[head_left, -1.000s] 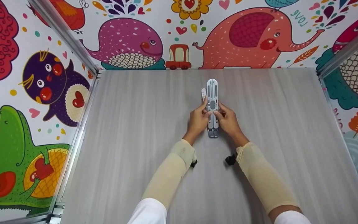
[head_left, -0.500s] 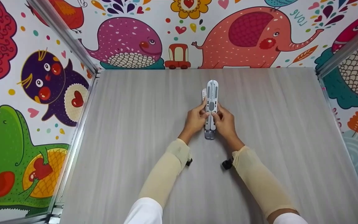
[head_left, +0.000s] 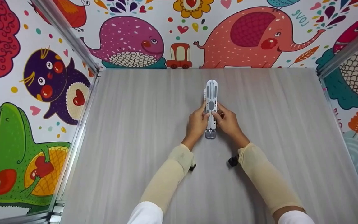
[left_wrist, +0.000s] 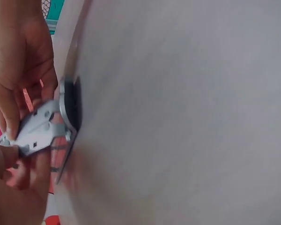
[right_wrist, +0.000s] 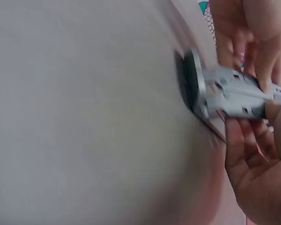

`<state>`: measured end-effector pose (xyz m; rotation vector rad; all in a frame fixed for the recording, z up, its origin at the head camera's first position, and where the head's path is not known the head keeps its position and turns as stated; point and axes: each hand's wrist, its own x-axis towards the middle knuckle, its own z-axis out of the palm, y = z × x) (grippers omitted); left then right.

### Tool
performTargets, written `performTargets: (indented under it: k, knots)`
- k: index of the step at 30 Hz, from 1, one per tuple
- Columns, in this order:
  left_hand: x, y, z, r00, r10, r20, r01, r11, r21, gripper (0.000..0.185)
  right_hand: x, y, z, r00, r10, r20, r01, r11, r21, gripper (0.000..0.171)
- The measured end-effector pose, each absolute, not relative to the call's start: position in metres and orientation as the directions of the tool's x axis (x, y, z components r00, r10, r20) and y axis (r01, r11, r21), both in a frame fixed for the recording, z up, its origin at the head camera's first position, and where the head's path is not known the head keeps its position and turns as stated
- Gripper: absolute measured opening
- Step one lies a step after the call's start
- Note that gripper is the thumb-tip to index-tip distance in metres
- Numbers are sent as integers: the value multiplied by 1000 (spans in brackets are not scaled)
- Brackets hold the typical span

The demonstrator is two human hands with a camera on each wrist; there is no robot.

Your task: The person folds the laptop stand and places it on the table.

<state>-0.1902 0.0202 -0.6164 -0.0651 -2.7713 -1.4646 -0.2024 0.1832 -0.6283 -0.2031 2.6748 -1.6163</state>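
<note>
A slim silver folding stand [head_left: 212, 90] with grey pads is held lengthwise near the table's middle back. My left hand [head_left: 197, 123] pinches its left edge, thumb on the top face. From the right, my right hand [head_left: 227, 122] grips the opposite edge in the same way. A darker grey foot [head_left: 210, 134] sits at the near end. Another white part shows beyond the stand's left side, mostly hidden. In the left wrist view, the stand's hinged arms [left_wrist: 49, 126] meet the foot close to the tabletop; whether it touches is unclear. The right wrist view shows its slotted face [right_wrist: 241, 96].
The grey wood-grain table [head_left: 129, 130] spreads around the hands. Walls with cartoon animals rise at the back and sides, and a metal frame rail [head_left: 76, 130] runs along the left edge. Black wrist cameras [head_left: 233, 161] hang under the forearms.
Both hands stay on the stand and shift only slightly. The stand's near end has swung a little to the left, and less of the white part on its left side shows.
</note>
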Motion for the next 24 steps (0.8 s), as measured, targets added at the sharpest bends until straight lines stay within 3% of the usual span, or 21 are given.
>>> performTargets:
  k: [4, 7, 14, 18, 24]
  knots:
    - [-175, 26, -611, -1000, -9, -1, -6, 633, 774, 64, -210, 196, -618, -982, -185, 45, -124, 446, -887, 50]
    - [-161, 30, -606, -999, -31, -11, -29, 674, 738, 69, -220, 205, -608, -976, -201, 82, -177, 516, -838, 53]
    - [-135, 45, -609, -1000, -11, 3, -7, 785, 619, 94, -252, 214, -573, -951, -250, 182, -304, 648, -698, 60]
    - [-127, 51, -613, -1000, -10, -16, -17, 818, 575, 106, -266, 212, -556, -941, -290, 172, -329, 679, -657, 65]
    - [-124, 55, -613, -999, -10, -42, -32, 834, 551, 108, -282, 208, -545, -928, -349, 131, -348, 684, -642, 71]
